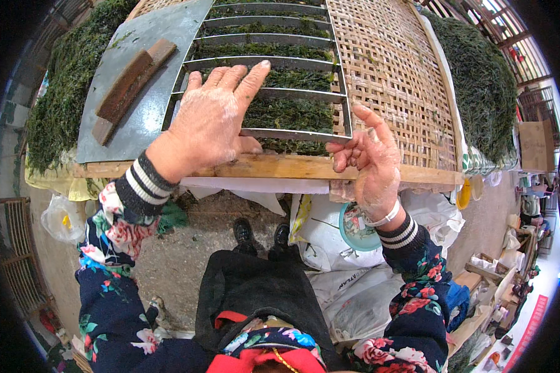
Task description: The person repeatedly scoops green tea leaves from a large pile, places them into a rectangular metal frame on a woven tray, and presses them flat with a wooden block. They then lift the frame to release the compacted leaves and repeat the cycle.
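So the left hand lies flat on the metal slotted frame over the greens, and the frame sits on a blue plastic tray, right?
Not quite. The head view shows the left hand flat on the metal slotted frame over the greens, but the frame sits on a woven bamboo tray, not a blue plastic one.

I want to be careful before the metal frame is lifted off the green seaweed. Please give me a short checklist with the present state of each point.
1. Left hand lies flat on the metal frame, fingers spread over its bars: ok.
2. Right hand has a grip on the frame: not ok, its fingers only touch the near right corner.
3. All slots filled with seaweed: cannot tell, the left hand covers part.
4. Frame lies fully on the woven bamboo mat: ok.
5. Flat blade with wooden handle lies apart from the frame: ok, it is to the left.
6. Mat's wooden edge is supported underneath: cannot tell.
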### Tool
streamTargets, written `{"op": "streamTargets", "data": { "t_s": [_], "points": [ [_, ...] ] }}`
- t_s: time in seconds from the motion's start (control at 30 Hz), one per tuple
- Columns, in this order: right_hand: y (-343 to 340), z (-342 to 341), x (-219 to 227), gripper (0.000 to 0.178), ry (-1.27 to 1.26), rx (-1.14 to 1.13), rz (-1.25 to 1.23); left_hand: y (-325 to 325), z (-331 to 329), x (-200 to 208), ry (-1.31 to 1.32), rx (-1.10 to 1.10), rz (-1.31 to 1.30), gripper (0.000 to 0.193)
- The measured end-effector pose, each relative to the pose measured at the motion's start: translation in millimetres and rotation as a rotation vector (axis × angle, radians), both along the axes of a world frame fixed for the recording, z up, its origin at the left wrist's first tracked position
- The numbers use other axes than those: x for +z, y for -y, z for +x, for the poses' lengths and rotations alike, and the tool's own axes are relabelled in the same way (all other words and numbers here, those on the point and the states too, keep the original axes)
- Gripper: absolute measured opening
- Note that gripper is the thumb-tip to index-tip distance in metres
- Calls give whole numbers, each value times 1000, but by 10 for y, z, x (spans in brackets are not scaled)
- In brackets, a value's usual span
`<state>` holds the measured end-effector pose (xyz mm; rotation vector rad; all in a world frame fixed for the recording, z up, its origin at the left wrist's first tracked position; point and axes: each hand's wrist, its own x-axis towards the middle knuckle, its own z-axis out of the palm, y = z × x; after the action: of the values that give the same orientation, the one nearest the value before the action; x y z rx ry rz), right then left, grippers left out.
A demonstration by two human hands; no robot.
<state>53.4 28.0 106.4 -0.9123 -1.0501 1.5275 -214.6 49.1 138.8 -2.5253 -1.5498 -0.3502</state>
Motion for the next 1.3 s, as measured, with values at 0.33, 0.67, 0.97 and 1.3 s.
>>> {"op": "streamTargets", "data": {
  "t_s": [0.33, 0.67, 0.97, 1.3],
  "points": [
    [-555, 49, -300, 52, 1091, -85, 791, -89, -127, -98, 296, -55, -111, 76],
    [-592, -406, -515, 80, 1504, 312, 875, -45, -240, 23, 448, -41, 2, 67],
    [-595, -406, -511, 80, 1526, 345, 844, -98, -376, 123, 366, -102, 284, 67],
    [-592, -396, -489, 81, 1564, 377, 833, -148, -522, 259, 506, -162, 413, 66]
  ]
}}
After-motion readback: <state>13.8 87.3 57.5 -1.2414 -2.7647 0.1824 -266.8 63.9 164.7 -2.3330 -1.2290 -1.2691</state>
